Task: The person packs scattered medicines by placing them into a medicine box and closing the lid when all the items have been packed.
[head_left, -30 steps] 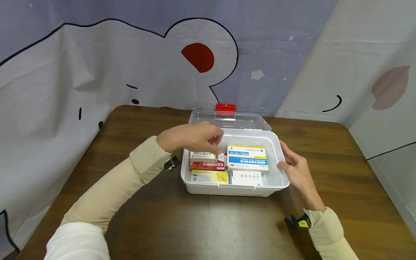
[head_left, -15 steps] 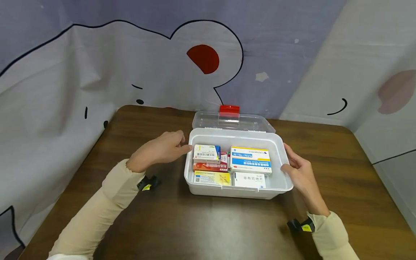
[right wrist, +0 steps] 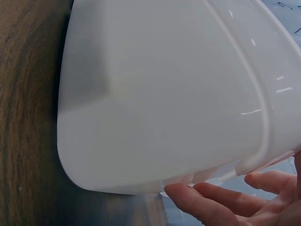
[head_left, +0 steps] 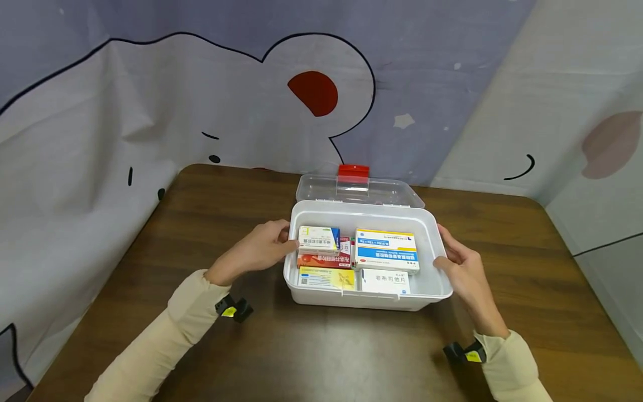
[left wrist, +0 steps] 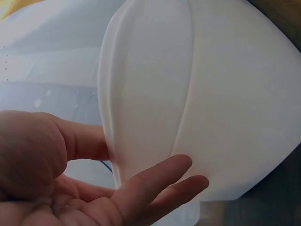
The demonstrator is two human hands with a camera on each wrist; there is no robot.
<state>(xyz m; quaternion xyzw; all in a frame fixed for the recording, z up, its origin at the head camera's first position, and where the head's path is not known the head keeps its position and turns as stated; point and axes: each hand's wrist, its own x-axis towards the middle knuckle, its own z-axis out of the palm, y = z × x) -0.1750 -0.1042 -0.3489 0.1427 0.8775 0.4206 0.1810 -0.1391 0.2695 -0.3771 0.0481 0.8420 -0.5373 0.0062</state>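
A white plastic storage box (head_left: 354,300) stands on the table, its see-through lid (head_left: 321,190) swung back. My left hand (head_left: 256,252) holds the box's left end, thumb at the rim; in the left wrist view its fingers (left wrist: 157,176) lie against the outer wall. At the right end my right hand (head_left: 468,274) grips the rim, thumb on top and fingers outside. Inside lie several medicine boxes: a white-and-blue one (head_left: 317,239) on a red one (head_left: 345,254), a yellow one (head_left: 326,278), a blue-and-white one (head_left: 385,248) and a white one (head_left: 384,281).
The box rests on a brown wooden table (head_left: 321,357). A printed curtain (head_left: 221,100) hangs along the table's back and sides. The lid's red latch (head_left: 354,171) sticks up at the back, near the curtain.
My left hand has drawn back from over the medicine boxes to the left and now holds the box's left rim. The right hand stays on the right rim.
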